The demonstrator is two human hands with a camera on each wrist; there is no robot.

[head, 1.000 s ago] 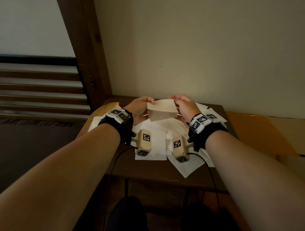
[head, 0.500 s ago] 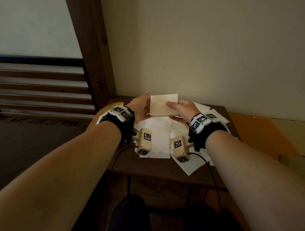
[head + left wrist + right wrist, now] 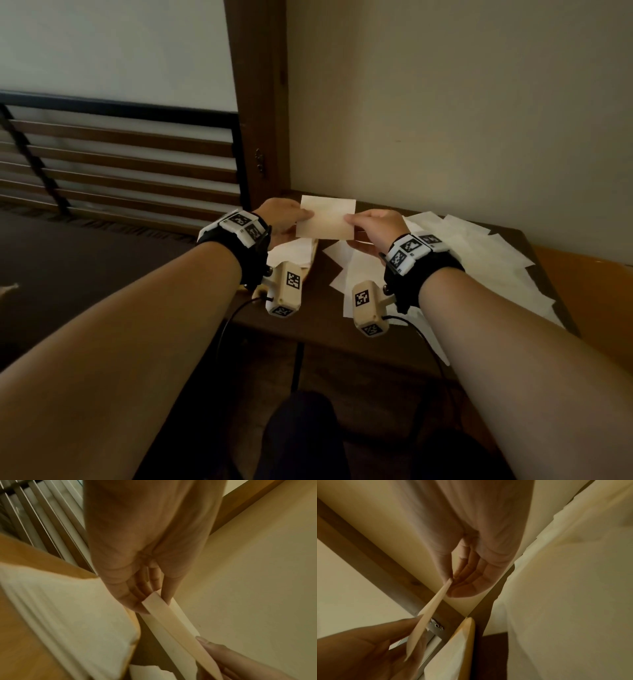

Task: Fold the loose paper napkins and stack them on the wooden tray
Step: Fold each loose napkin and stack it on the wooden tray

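A folded napkin is being pinched at opposite edges by the left hand and right hand, above the wooden tray on the counter.

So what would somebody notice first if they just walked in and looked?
Probably the folded napkin held up in the middle, pinched by the left hand and the right hand. Then the loose napkins spread over the dark table on the right.
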